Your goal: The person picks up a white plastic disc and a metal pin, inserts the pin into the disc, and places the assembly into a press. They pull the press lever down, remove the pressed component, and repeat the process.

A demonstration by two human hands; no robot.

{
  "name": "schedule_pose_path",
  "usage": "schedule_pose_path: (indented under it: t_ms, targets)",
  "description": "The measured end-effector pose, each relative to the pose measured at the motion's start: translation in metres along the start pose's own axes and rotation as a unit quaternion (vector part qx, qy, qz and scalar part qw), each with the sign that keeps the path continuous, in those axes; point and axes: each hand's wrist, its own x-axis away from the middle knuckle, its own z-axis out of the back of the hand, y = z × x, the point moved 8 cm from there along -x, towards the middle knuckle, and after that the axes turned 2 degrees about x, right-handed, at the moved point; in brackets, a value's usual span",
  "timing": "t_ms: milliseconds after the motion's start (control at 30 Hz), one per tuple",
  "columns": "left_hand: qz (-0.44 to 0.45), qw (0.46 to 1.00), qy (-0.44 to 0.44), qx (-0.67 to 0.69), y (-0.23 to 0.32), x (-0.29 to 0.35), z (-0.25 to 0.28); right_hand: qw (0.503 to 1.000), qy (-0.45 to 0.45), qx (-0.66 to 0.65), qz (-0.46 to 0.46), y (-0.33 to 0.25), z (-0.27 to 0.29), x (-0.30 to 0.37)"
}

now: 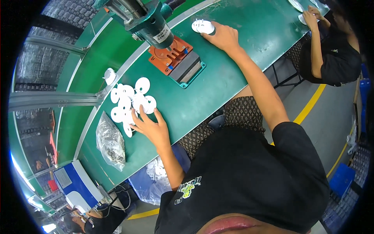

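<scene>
Two bare hands work either side of a bench press, the right one nearer its fixture.

At the left, a clear, crumpled plastic bag of small parts lies on the green tabletop. Just beyond it and to its right is a loose, overlapping pile of flat white discs with holes in them. The left hand reaches over the pile's near right edge, palm down, its fingers spread well apart. The fingertips overlap the discs in view; whether they touch or grip one, I cannot tell.

In the middle, between the hands, a dark green metal press stands over an orange, slotted fixture plate. A grey block sits on the fixture's near right side.

To the right, on the far part of the bench, the right hand closes its thumb and fingers on the right edge of a white round piece with upright pins. The piece's longer outline runs roughly left to right, its pins pointing away from the person. From this grip, the fixture lies leftward and nearer the person.
</scene>
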Motion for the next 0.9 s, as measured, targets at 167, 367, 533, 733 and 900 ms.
schedule_pose_path:
  t_ms: [167,367,533,733,900]
  targets:
    - [-0.004,1.000,0.006,0.012,-0.004,0.001,0.002,0.998,-0.028,0.049,0.006,-0.010,-0.005,0.001]
    - [0.017,0.994,0.030,0.102,-0.010,0.003,0.006,0.993,0.109,-0.039,0.010,-0.008,0.009,0.020]
    - [0.015,0.986,0.036,0.164,-0.007,0.000,0.010,0.926,0.075,-0.344,-0.139,0.034,0.018,0.054]
    - [-0.017,0.992,0.054,0.108,-0.019,-0.005,0.018,0.526,-0.058,-0.783,-0.328,0.058,0.004,0.063]
    - [0.079,0.951,0.097,0.282,-0.010,-0.006,0.022,0.202,0.243,-0.924,-0.218,0.177,-0.011,0.023]
